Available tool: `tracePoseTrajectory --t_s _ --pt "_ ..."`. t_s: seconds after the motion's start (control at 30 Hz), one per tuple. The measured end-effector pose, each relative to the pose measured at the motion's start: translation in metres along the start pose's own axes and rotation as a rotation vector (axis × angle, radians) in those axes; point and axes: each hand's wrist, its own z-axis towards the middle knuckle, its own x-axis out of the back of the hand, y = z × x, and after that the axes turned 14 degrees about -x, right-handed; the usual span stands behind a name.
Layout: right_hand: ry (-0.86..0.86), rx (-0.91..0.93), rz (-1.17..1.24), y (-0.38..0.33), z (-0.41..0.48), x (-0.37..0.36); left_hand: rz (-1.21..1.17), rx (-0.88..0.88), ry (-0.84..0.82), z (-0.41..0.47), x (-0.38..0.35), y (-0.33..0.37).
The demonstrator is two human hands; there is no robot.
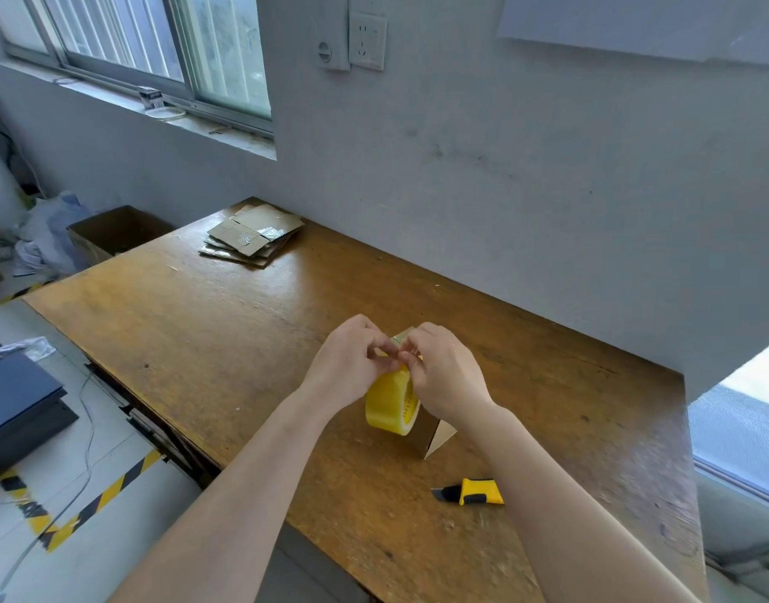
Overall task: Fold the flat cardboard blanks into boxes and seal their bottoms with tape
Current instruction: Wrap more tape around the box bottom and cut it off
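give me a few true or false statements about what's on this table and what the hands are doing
1. Both hands, the left hand and the right hand, are at the top of the yellow tape roll. True.
2. The utility knife is in the right hand. False: it lies on the wooden table, nearer the person than the roll.
3. A stack of flat cardboard blanks sits at the table's far corner. True.
4. The tape roll is blue. False: it is yellow.
5. An open cardboard box stands on the table beside the blanks. False: it stands off the table, beyond its left edge.
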Motion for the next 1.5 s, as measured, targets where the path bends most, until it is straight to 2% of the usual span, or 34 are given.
tracePoseTrajectory --t_s 0.17,0.3,0.37,0.5,0.67,0.77,0.83,0.97,1.13,1.27,1.4,1.5 --pt "0.046 -0.098 0.263 0.002 0.000 0.000 0.095 -0.142 0.036 0.004 0.005 0.004" --pt "0.038 -0.247 0.626 0.000 -0.006 -0.003 0.104 -0.158 0.142 0.005 0.000 0.001" --pt "0.019 -0.244 0.584 0.005 -0.007 -0.004 0.053 -0.128 0.210 0.004 -0.003 -0.001" --pt "-0.296 -0.150 0.435 0.014 -0.011 -0.005 0.052 -0.045 0.358 0.009 -0.006 -0.003" --pt "-0.153 -0.082 0.212 0.010 -0.003 0.007 0.081 0.083 0.481 0.012 -0.014 -0.004" --pt "-0.063 -0.180 0.106 0.016 0.001 0.017 -0.044 0.111 0.569 0.015 -0.012 0.004" --pt "-0.009 -0.223 0.024 0.023 0.003 0.023 -0.097 0.109 0.559 0.017 -0.012 0.011" --pt "0.033 -0.240 0.070 0.032 0.008 0.031 -0.326 0.249 0.586 0.018 -0.023 0.013" --pt "0.104 -0.325 -0.045 0.051 0.011 0.036 -0.521 0.433 0.423 0.019 -0.059 -0.001" --pt "0.162 -0.359 -0.189 0.065 0.013 0.034 -0.455 0.410 0.259 0.019 -0.087 -0.004" --pt "0.183 -0.334 -0.349 0.076 0.016 0.028 -0.279 0.342 0.152 0.025 -0.094 0.000" --pt "0.160 -0.348 -0.339 0.081 0.016 0.023 -0.239 0.327 0.105 0.029 -0.095 -0.001"
